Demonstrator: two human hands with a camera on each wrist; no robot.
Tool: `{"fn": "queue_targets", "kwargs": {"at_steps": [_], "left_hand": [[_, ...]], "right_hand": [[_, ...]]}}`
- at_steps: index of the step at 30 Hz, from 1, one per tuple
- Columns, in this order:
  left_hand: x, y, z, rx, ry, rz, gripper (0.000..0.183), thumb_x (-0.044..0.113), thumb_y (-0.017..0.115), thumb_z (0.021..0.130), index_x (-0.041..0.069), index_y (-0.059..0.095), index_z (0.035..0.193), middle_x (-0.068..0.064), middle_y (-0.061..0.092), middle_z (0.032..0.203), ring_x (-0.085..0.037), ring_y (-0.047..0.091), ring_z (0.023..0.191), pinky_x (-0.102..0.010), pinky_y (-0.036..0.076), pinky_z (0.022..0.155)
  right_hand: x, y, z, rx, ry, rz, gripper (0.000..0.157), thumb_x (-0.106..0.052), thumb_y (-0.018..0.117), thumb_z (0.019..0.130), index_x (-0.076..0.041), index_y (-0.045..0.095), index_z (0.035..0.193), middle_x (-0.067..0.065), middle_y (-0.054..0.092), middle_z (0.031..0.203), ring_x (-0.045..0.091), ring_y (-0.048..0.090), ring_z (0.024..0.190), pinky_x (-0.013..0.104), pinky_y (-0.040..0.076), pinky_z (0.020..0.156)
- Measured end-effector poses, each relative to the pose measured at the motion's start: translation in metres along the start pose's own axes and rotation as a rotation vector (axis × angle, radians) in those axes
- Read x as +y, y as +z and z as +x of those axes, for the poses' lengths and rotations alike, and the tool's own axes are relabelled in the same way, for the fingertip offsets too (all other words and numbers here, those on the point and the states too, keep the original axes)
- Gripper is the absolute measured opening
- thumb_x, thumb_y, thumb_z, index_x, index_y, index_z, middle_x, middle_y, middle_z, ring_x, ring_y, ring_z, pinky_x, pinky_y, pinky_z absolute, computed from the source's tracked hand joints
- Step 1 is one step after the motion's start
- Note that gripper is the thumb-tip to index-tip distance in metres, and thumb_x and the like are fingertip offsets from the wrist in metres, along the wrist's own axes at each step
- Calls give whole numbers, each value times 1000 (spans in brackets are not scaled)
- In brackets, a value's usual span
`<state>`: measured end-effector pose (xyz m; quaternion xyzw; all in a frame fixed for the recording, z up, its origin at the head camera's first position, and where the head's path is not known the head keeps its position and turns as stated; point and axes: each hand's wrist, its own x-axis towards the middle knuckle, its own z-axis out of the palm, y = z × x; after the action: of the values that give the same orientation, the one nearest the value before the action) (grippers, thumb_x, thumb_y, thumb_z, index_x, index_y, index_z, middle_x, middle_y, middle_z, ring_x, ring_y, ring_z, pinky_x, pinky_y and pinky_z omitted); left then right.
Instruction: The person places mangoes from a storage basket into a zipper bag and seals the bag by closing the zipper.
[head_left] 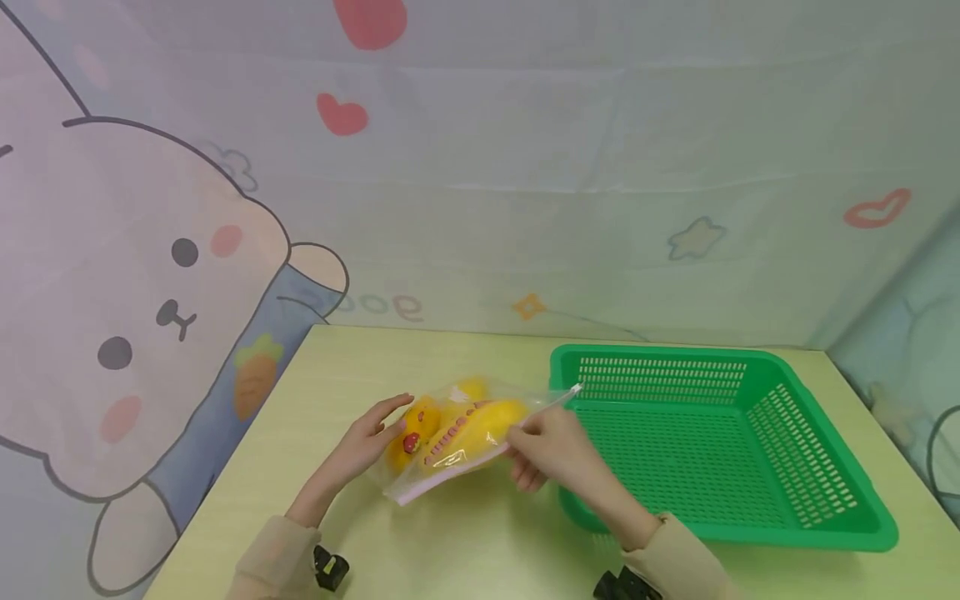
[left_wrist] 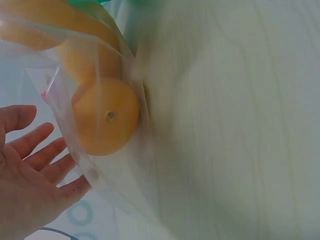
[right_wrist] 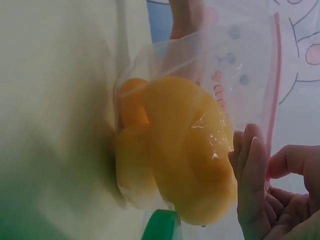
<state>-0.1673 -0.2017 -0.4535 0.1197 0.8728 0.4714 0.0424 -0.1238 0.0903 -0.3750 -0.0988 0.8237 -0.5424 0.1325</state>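
A clear zip bag with a pink seal strip and red print lies tilted over the table. Inside it are an orange, a large mango-like yellow fruit and other yellow fruit. My right hand pinches the seal edge between thumb and fingers, near the white slider. At the bag's left side is my left hand, its fingers spread and resting against the plastic by the orange. In the left wrist view those fingers are extended and hold nothing.
A green plastic basket with slotted walls stands right of the bag, its left rim close beside my right hand. The pale wooden table meets a printed cloth backdrop behind. A dark cable hangs at the far right.
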Motion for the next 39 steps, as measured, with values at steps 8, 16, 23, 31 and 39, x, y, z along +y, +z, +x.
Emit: {"fn": "queue_targets", "kwargs": {"at_steps": [8,16,23,31,39], "left_hand": [[-4,6,-1,-33,-50,23,46,15,48,100,8,41,145,-18,37,152,-41,32,141,-62,23,114],[-2,9,-11,-20,-78,51,50,18,48,100,10,36,148,-17,34,154,-40,30,142,-60,23,114],[2,9,-20,0,-86,80,52,21,50,100,7,35,148,-19,34,154,-41,29,143,-59,24,114],[4,7,-29,-1,-82,84,53,21,52,99,3,36,146,-22,35,152,-42,32,141,-58,32,111],[5,6,-39,5,-92,117,54,21,54,97,1,38,145,-24,34,151,-44,34,138,-60,36,107]], "right_hand": [[1,-5,3,16,-58,-110,27,-9,53,89,-1,67,68,5,65,56,16,62,45,32,55,48],[-5,-8,6,44,-105,-230,22,-3,52,86,-2,64,67,4,63,56,13,61,46,30,55,48],[-10,-9,11,48,-106,-346,21,-6,56,85,-7,62,65,1,60,53,12,58,46,23,48,46],[-17,-10,18,27,-84,-413,13,-6,59,82,-8,62,70,0,61,55,12,58,48,22,41,46],[-22,-9,25,19,-84,-454,6,-5,61,81,-5,62,75,3,64,68,11,60,51,21,45,47]]}}
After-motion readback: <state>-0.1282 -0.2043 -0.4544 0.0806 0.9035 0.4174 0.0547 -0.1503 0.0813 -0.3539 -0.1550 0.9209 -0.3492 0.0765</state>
